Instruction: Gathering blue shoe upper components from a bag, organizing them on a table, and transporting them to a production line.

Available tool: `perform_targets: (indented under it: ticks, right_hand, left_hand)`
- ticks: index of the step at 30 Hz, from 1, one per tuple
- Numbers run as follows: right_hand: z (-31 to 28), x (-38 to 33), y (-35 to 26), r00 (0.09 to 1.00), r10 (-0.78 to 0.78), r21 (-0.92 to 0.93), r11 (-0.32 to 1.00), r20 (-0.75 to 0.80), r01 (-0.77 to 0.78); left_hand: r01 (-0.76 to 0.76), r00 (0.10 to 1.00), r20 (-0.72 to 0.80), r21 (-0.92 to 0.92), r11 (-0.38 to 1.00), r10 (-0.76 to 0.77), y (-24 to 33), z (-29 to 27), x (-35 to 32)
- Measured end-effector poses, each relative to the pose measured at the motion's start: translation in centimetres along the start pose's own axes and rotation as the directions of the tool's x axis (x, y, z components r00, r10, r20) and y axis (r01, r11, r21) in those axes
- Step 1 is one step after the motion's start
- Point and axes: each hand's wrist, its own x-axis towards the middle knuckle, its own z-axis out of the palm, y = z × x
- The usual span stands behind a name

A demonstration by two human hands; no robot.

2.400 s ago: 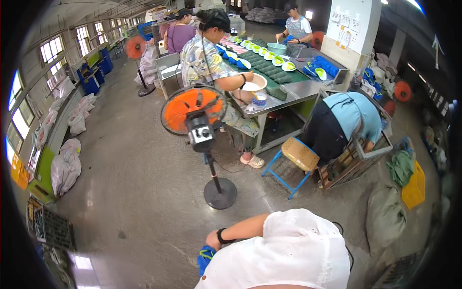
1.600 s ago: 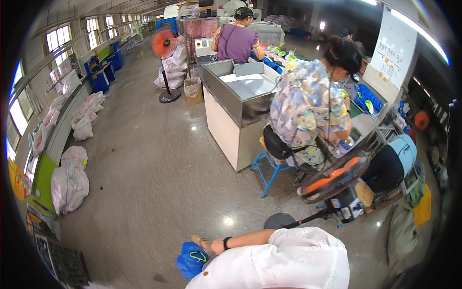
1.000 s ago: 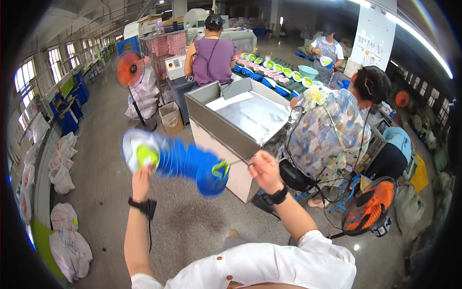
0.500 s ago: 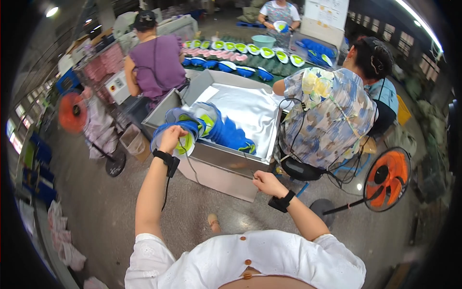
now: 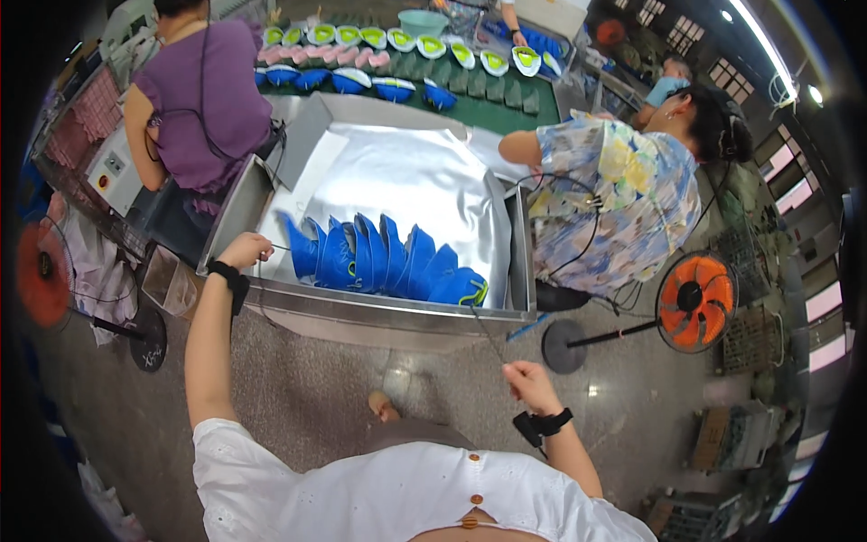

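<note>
A row of several blue shoe uppers (image 5: 384,260), threaded on a thin string, lies in a shiny steel tray (image 5: 379,312). My left hand (image 5: 244,248) is closed on one end of the string at the tray's left rim, next to the first upper. My right hand (image 5: 530,384) pinches the other end of the string (image 5: 489,335), held low in front of the tray's near right corner. The last upper in the row shows a yellow-green edge (image 5: 476,291).
A person in a purple top (image 5: 200,95) stands left of the tray, a seated person in a flowered shirt (image 5: 623,194) at its right. Behind them runs a green belt with shoes (image 5: 424,54). An orange fan (image 5: 691,303) stands right, another (image 5: 41,275) at left.
I turned from the floor toward the tray, raised the strung blue uppers with both hands, and laid them down in the tray. My right hand has dropped lower, still on the string.
</note>
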Motion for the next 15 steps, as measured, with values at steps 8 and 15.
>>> perform_targets:
  ticks: [8,15]
  right_hand:
    - [2.4,-0.6,-1.6,0.995,-0.103,-0.063,0.993,-0.017,0.102]
    - [3.8,-9.7,-3.8,0.957,-0.289,0.092,0.954,0.024,0.286]
  left_hand:
    - [-0.162,0.956,-0.204,0.241,0.957,0.213,0.1,-1.7,-6.8]
    - [-0.599,0.606,-0.298,0.438,0.670,0.737,5.8,20.7,-14.8]
